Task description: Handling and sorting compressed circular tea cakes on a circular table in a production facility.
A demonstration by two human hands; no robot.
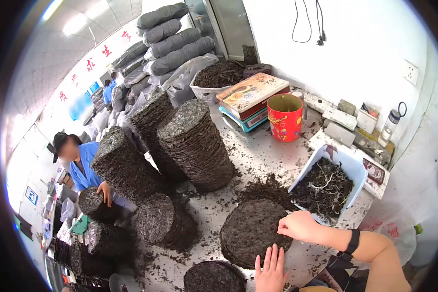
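A dark round cake of what looks like dried seaweed point(250, 228) lies on the table in front of me. My left hand point(271, 270) rests at its near edge, fingers stretched out and holding nothing. Over the cake's right side, my right hand point(298, 226) has its fingertips pinched together, close to the surface; whatever is between them is too small to make out. A second dark round cake point(214, 278) sits nearer, at the lower edge. Right of my work, a pale blue tub point(359, 181) holds loose dark flakes and pale stringy bits. Loose flakes point(265, 191) lie behind the cake.
Tall stacks of dark round cakes point(197, 148) stand at the left. Behind are a red bucket point(284, 119), a flat box point(253, 92) on a blue scale point(246, 120), and a white sack point(207, 92) of flakes. A co-worker in blue point(85, 163) touches a stack at the far left.
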